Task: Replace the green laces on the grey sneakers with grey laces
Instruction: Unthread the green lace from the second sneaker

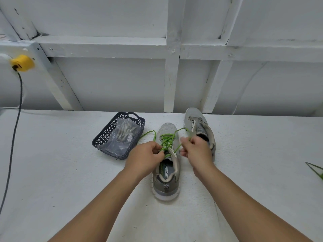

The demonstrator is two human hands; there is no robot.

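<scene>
L hand (146, 157) & R hand (196, 150) pinching green lace (167, 139), sneaker (166, 173) btwn hands

Materials and finishes on the white, rough-textured matt tabletop (70, 172).
Grey knitted-mesh cloth sneaker (166, 165) with thin green cord laces (167, 139); dark perforated plastic basket (104, 137) holding a glossy clear plastic bag (120, 137); white painted wooden framing (172, 75), scuffed.

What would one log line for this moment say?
step: unlacing near sneaker | left hand: pinches green lace | right hand: pinches green lace | grey laces: bagged in basket
</scene>
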